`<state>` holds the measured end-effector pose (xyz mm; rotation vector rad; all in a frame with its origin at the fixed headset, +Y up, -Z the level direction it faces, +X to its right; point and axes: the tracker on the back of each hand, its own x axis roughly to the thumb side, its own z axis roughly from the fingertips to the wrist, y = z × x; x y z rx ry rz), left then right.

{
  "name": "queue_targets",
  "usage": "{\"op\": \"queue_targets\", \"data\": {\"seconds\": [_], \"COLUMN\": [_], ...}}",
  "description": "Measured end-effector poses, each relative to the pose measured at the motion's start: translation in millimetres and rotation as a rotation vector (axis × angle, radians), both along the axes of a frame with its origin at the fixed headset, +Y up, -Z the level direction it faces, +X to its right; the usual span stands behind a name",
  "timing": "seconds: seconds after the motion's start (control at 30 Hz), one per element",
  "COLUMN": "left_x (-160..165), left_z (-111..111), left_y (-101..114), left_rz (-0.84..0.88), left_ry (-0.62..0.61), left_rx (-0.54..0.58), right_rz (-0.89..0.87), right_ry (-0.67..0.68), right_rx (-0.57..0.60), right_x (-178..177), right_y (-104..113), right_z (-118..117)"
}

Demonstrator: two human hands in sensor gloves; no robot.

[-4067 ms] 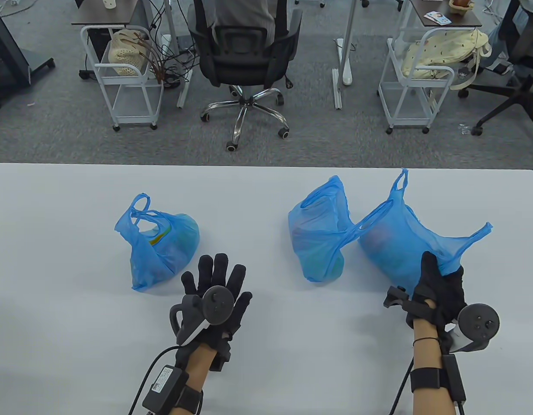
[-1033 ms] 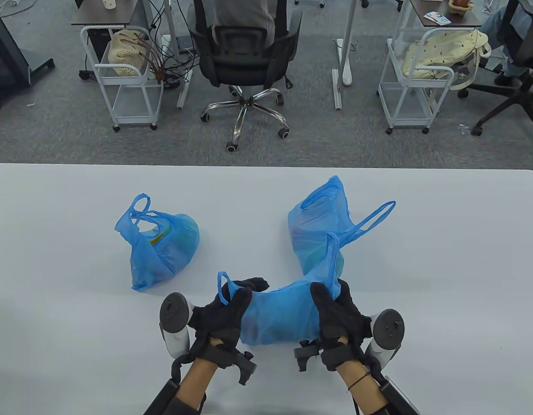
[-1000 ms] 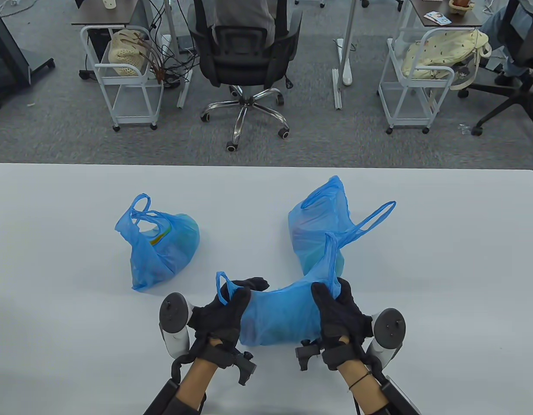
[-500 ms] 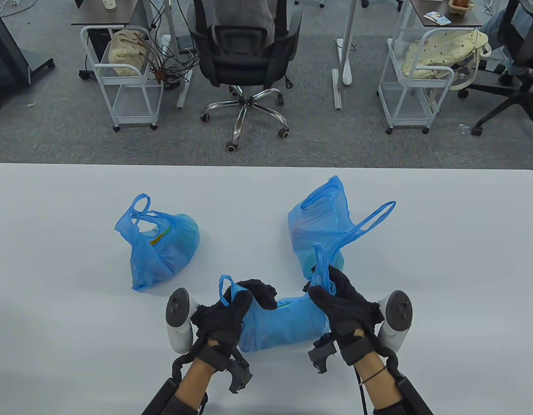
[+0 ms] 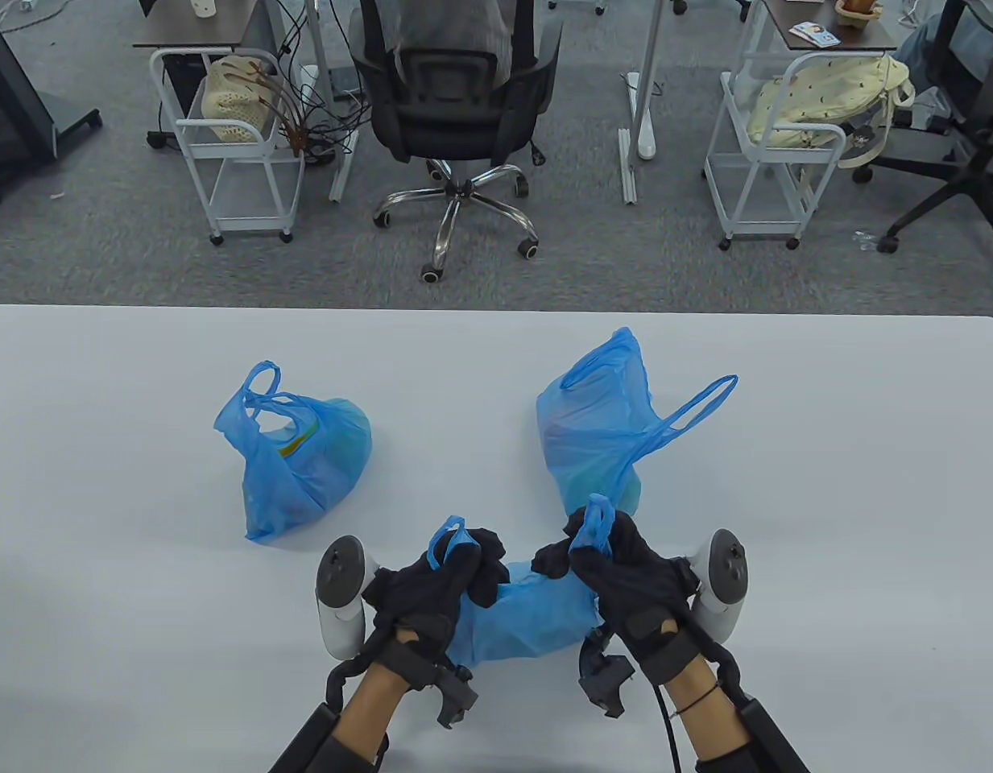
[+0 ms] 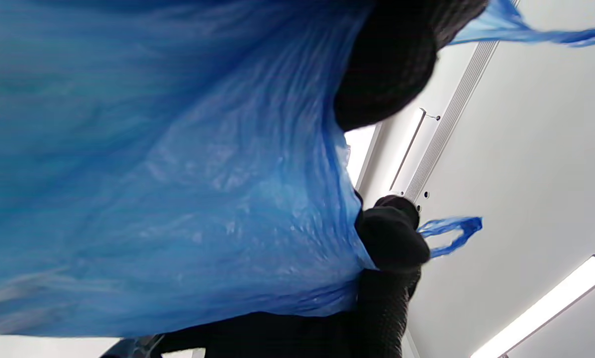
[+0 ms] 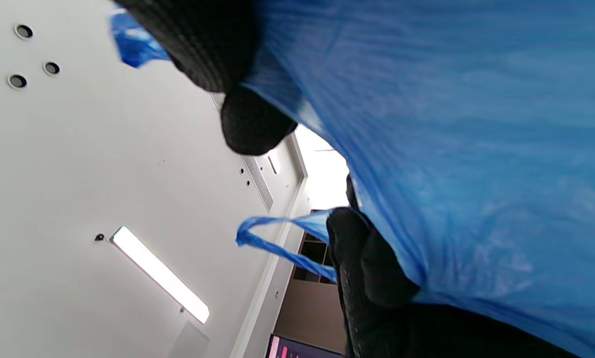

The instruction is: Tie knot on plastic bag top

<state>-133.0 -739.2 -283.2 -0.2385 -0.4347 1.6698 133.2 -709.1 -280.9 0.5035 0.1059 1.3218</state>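
A filled blue plastic bag (image 5: 528, 620) lies near the table's front edge between both hands. My left hand (image 5: 472, 564) grips its left handle loop (image 5: 448, 535), which sticks up above the fingers. My right hand (image 5: 577, 547) grips the right handle (image 5: 597, 515), bunched short above the fist. The two fists are close together over the bag's top. In the left wrist view the bag (image 6: 178, 199) fills most of the frame under the gloved fingers (image 6: 392, 64). The right wrist view shows the bag (image 7: 476, 149) beside the gloved fingers (image 7: 213, 44).
Two more blue bags stand on the white table (image 5: 101, 483): one at the left (image 5: 303, 459) and one behind the right hand (image 5: 593, 435) with a loose handle (image 5: 689, 411). An office chair (image 5: 456, 105) and white carts (image 5: 238, 137) stand beyond the far edge.
The bag came from the right side of the table to the front centre. Over the last second both hands moved inward, gathering the handles short and bunching the bag narrower.
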Motion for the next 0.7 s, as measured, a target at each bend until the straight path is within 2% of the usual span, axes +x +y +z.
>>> {"op": "queue_targets", "data": {"seconds": [0.07, 0.2, 0.33, 0.53, 0.7], "left_x": [1, 3, 1, 4, 14], "left_z": [0, -1, -2, -3, 0], "left_y": [-2, -5, -9, -10, -9], "left_rz": [0.008, 0.027, 0.107, 0.098, -0.040], "left_ry": [-0.010, -0.034, -0.058, -0.088, -0.081], "left_rx": [-0.015, -0.034, -0.076, -0.085, -0.057], "right_rz": [0.027, 0.132, 0.390, 0.365, 0.450], "right_ry": [0.055, 0.061, -0.006, -0.048, -0.101], "right_rx": [0.010, 0.056, 0.184, 0.200, 0.311], "right_x": [-5, -14, -19, -21, -25], "right_y": [-1, -3, -4, -5, 0], "right_z": [1, 4, 7, 9, 14]}}
